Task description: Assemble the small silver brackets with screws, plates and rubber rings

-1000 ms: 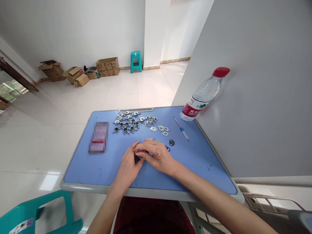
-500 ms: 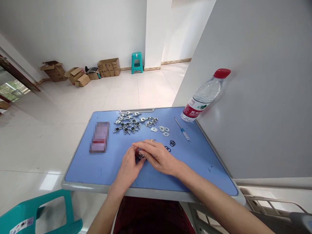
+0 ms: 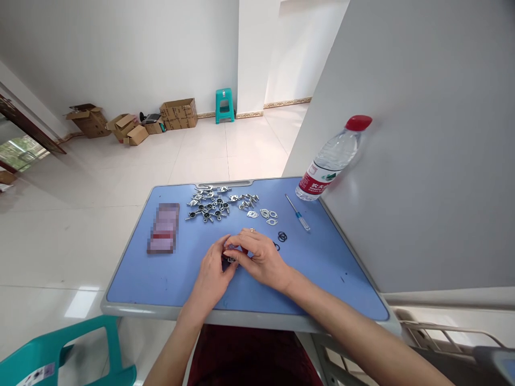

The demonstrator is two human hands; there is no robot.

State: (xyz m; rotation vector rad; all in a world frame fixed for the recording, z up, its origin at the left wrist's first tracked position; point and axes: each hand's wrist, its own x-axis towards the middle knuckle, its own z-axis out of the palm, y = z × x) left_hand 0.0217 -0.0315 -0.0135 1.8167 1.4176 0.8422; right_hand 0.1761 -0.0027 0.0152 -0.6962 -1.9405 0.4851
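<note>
Near the table's front edge, my left hand (image 3: 213, 271) is closed around a small metal part (image 3: 230, 259), mostly hidden by the fingers. My right hand (image 3: 259, 258) is bent over the same part from the right, thumb and fingertips pinched together on top of it. Whatever sits in that pinch is too small to make out. Black rubber O-rings (image 3: 282, 236) lie just right of the right hand, one partly covered by it. Small brass-coloured pieces (image 3: 252, 230) show behind its knuckles. Farther back are flat metal gaskets (image 3: 271, 221) and several metal fittings (image 3: 208, 207), some with black round centres.
On the blue table (image 3: 137, 279), a blurred purple object (image 3: 164, 228) lies left and a screwdriver (image 3: 298, 214) right. A water bottle (image 3: 333, 161) stands at the back right by a grey panel (image 3: 426, 161). A green stool (image 3: 68, 348) is at the front left.
My right hand's fingers have drawn in and curled into a pinch over the metal part. The left hand keeps its hold. The view has shifted slightly.
</note>
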